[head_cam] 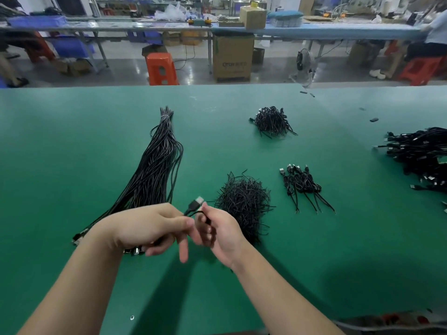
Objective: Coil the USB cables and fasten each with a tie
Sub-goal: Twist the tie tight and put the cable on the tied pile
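Black USB cable (195, 207) pinched between both hands, left hand (147, 227) and right hand (219, 229), apparently mid-coil.

L grip (150, 226) & R grip (217, 228) curled, fingertips touching, forearms converging.

a factory assembly floor was shown: a wide green work mat (72, 131) was laid with heaps of black cables (420, 153), long benches (314, 30) were lined behind it, cardboard cartons (233, 58) were stacked beneath, and orange plastic stools (160, 68) were set along the aisle.
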A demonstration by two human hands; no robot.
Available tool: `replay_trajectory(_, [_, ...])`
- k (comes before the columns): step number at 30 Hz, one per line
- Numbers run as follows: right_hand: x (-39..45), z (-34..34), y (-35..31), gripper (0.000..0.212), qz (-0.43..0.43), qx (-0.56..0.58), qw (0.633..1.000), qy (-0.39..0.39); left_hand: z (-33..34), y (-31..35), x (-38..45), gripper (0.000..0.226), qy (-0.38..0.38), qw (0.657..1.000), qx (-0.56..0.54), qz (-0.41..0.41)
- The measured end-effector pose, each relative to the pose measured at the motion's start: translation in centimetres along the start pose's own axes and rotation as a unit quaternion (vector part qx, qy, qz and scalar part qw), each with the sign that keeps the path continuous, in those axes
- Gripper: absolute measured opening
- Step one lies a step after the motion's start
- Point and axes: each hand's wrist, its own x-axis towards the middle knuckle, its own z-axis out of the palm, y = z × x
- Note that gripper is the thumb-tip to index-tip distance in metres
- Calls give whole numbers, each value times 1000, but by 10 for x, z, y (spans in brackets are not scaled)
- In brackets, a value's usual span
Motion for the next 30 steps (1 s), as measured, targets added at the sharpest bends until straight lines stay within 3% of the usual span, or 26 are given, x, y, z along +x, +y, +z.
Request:
replay_trajectory(2, [-1, -1, -3, 42, -15, 8, 1000, -11, 7, -1, 7, 39, 69, 994, 34, -78])
replay_trajectory(4, [-2, -1, -5, 41, -34, 14, 999, -22, 13, -6, 18, 35, 187, 976, -14, -115])
replay_trajectory(7, [-3, 2, 0, 40, -42, 1, 999, -31, 20, -8, 34, 30, 332, 934, -127, -38])
replay_trajectory(10, [-5, 7, 11, 39, -33, -11, 998, -45, 20, -6, 50, 33, 460, 835, -289, 88])
replay_trajectory(13, [-4, 10, 19, 39, -25, -2, 998, -50, 10, 0, 50, 49, 428, 729, -499, 189])
replay_trajectory(16, [0, 9, 18, 40, -26, 10, 999, -40, 1, 6, 36, 48, 327, 680, -610, 241])
replay_trajectory(18, [3, 7, 13, 40, -30, 28, 999, -24, -1, 7, 26, 47, 269, 702, -606, 259])
replay_trajectory(19, [4, 5, 9, 41, -32, 36, 999, -14, -2, 6, 21, 46, 245, 735, -578, 256])
replay_trajectory(22, [6, 4, -6, 40, -36, 35, 999, 1, 0, 1, 7, 43, 184, 887, -371, 204])
replay_trajectory(24, [5, 8, -15, 38, -42, -4, 999, -8, 1, 1, -2, 45, 108, 963, -192, 152])
replay_trajectory(27, [-1, 15, -23, 39, -42, -48, 998, -27, 0, 9, -10, 44, 47, 996, -17, 69])
replay_trajectory(30, [-5, 17, -30, 42, -57, -66, 996, -19, 3, 17, -9, 40, 78, 997, 16, 11])
